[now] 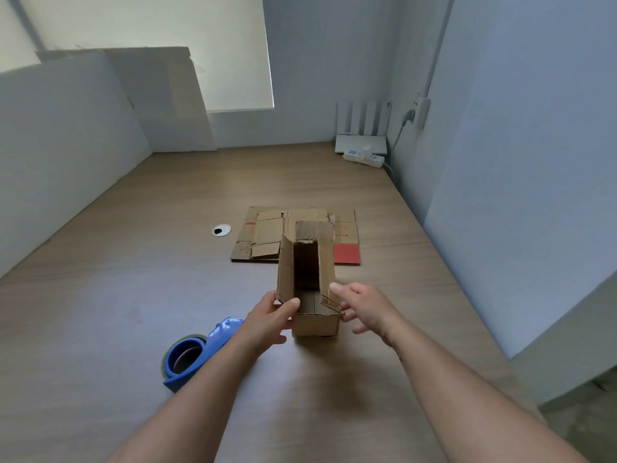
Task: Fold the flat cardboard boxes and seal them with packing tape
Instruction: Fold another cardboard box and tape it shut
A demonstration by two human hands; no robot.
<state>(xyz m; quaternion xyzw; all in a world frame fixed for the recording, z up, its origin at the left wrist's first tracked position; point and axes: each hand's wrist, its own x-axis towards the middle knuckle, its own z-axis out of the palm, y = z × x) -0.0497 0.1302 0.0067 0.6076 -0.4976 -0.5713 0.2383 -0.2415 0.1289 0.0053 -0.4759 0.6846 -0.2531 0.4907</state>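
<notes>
Brown corrugated board forms the small cardboard box, which sits upright on the wooden desk just ahead of the person, open mouth up. Its long axis runs straight away from the camera, and the two long side flaps stand up. The left hand pinches the near end of the left flap, thumb on the inner face and fingers behind. The right hand is loosely spread at the near right corner, its thumb touching the right flap. Just behind the box, a stack of flat cardboard lies on the desk. A blue tape dispenser rests beside the left forearm. Further off are a round cable grommet, a white router and a power strip in the far right corner.
</notes>
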